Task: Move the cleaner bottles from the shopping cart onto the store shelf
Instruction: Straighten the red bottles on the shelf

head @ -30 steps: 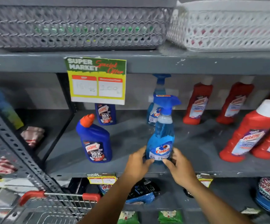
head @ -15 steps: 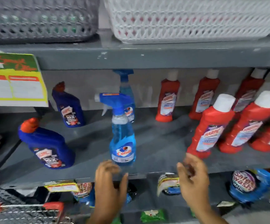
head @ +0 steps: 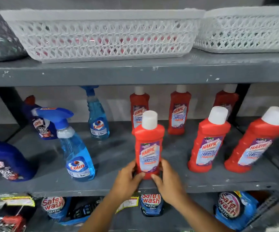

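A red Harpic bottle (head: pixel 149 144) with a white cap stands upright at the front edge of the grey shelf (head: pixel 115 185). My left hand (head: pixel 128 177) and my right hand (head: pixel 166 179) both grip its base, one on each side. To its left stands a blue Colin spray bottle (head: pixel 76 153), and a blue Harpic bottle (head: pixel 6 162) sits at the far left. Two more red Harpic bottles (head: pixel 208 141) (head: pixel 254 146) stand to the right. A corner of the shopping cart (head: pixel 3 223) shows at the bottom left.
At the shelf's back stand a second Colin spray (head: pixel 97 116), a blue Harpic (head: pixel 41 123) and three red Harpic bottles (head: pixel 179 113). White lattice baskets (head: pixel 102 36) sit on the shelf above. Safewash pouches (head: pixel 150 205) fill the shelf below.
My hands left the Colin spray bottle, which stays on the shelf. They now hold a red Harpic bottle at the shelf's front edge. The view has shifted right.
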